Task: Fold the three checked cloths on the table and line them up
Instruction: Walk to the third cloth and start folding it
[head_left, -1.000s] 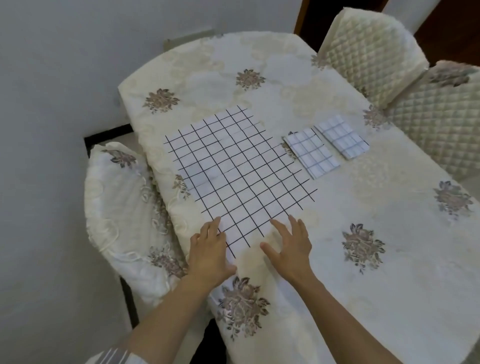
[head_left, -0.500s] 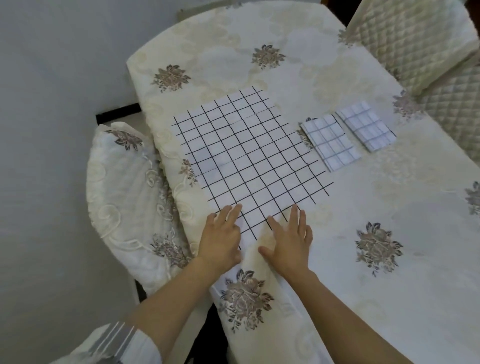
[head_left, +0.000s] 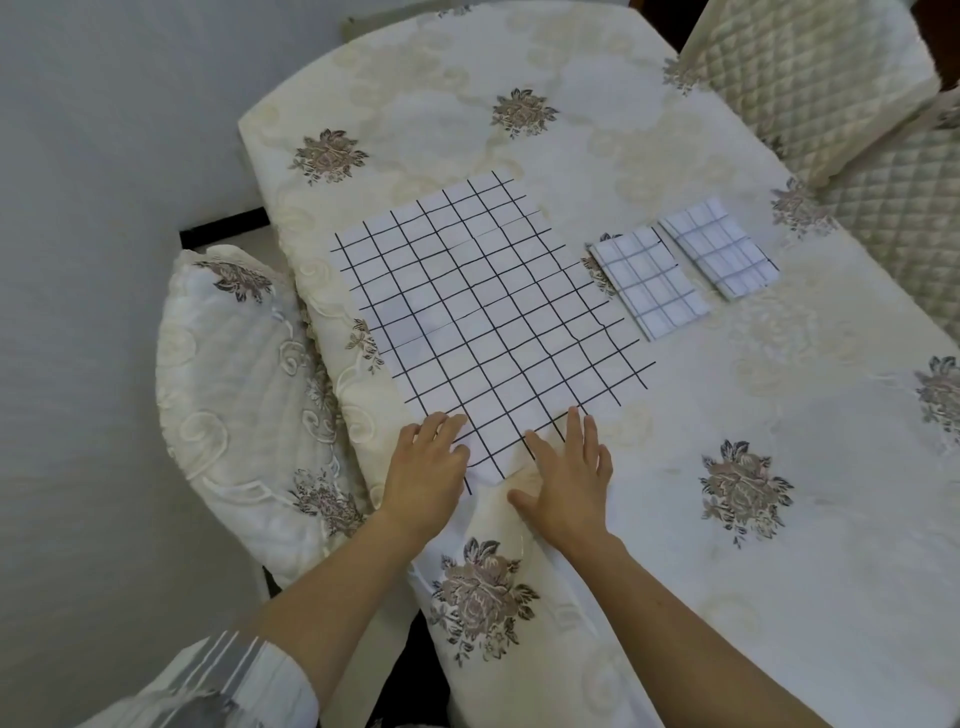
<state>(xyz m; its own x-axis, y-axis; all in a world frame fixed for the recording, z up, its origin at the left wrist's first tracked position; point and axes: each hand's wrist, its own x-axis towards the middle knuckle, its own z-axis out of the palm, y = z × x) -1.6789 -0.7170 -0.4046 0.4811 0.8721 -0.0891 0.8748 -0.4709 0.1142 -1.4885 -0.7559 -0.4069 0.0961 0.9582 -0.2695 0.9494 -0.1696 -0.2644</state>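
Both hands now sit slightly farther forward than a second ago, reaching onto the near corner of the unfolded cloth. Filling most of the frame, the cream floral-patterned surface (head_left: 727, 597) carries everything. A chair with a white embroidered cover (head_left: 234, 405) stands at the left edge. At centre, the large white cloth with black grid lines (head_left: 488, 322) lies spread flat. Right of it, the nearer folded white checked cloth (head_left: 649, 283) and the farther folded white checked cloth (head_left: 722, 249) lie side by side, just apart. At lower centre, the left hand (head_left: 423, 473) and right hand (head_left: 569, 483) rest palm down, fingers (head_left: 573, 426) straight and released, tips touching the large cloth's near corner.
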